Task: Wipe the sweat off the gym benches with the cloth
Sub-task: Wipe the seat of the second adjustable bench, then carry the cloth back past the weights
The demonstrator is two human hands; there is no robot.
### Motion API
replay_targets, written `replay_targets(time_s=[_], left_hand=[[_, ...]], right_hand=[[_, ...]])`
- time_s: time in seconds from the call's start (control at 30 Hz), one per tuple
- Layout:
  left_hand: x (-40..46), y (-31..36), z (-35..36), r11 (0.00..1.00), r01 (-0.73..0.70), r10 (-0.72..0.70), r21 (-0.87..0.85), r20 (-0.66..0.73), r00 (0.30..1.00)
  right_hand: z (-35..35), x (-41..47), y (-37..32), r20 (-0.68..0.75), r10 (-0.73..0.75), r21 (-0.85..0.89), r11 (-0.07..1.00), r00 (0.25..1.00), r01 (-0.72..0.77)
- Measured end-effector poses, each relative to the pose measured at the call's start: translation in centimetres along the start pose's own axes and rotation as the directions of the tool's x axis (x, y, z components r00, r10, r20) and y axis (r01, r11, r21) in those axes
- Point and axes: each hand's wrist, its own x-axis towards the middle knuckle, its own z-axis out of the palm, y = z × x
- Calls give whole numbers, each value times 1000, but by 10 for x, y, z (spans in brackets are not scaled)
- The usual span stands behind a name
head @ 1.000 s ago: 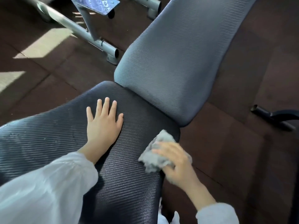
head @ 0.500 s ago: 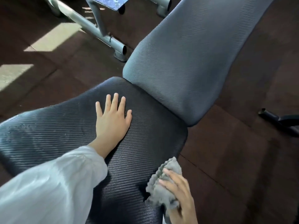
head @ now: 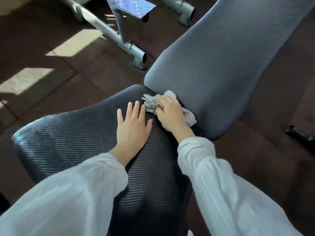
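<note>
Grey cloth (head: 154,104) bunched under right hand (head: 170,114) fingers (head: 162,100)

Right hand (head: 170,113) presses cloth (head: 151,103) into bench (head: 76,133) seam.

- Cloth (head: 154,103): middle covered by right hand (head: 170,113); only crumpled ends show on either side.
- Backrest pad (head: 221,62): top runs out past upper right edge.
- Seat pad (head: 76,133): near end hidden under white sleeves (head: 71,201).
- Grey metal frame (head: 119,40): cut off at top edge.
- Dark object (head: 300,133), right edge: cropped, unidentifiable.
</note>
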Motion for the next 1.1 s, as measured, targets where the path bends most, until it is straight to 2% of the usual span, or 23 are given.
replay_targets(time_s=[0.07,0.1,0.17,0.2,0.27,0.33,0.4,0.47,0.53,0.6,0.7,0.77,0.9,1.0,1.1], left_hand=[[0,0,0,1000,-1,1,2,-2,1000],[0,-1,0,1000,-2,2,5,0,1000],[0,-1,0,1000,-2,2,5,10,1000],[-1,-2,0,1000,-2,1,5,14,1000],[-1,-1,0,1000,-2,2,10,14,1000],[-1,0,-1,1000,-4,3,17,19,1000],[-1,0,-1,1000,-3,2,18,21,1000],[-1,0,-1,1000,-2,1,22,28,1000],[-1,2,-4,1000,7,-8,23,39,999],[-6,6,-6,1000,5,-5,6,47,999],[-24,19,-9,997,-76,76,-19,50,996],[-42,32,-13,989,-150,151,-18,46,988],[-86,71,-30,963,-263,267,-52,73,961],[-117,107,-39,929,-370,370,-17,84,925],[-153,148,-42,889,-457,456,-15,91,885]], right_hand=[[-2,0,3,51,-14,8,1000,999,13],[-4,-1,8,61,30,6,1000,998,-31],[-12,-4,15,25,260,10,966,965,-260],[-16,-8,19,3,393,8,920,920,-393],[-21,-25,25,-64,530,-43,845,846,-533],[-23,-50,29,-181,544,-90,820,819,-565],[-25,-70,31,-282,571,-58,792,771,-608],[-25,-80,32,-314,617,-15,756,721,-654],[-28,-81,33,-287,639,-10,742,713,-670],[-32,-77,35,-233,620,-61,760,749,-647],[-45,-78,35,-110,540,-191,813,835,-551],[-60,-95,30,-89,534,-244,807,841,-538],[-90,-168,24,-126,613,-219,750,780,-625],[-114,-232,24,-147,701,-176,676,698,-716],[-140,-296,27,-199,724,-158,642,661,-750]])
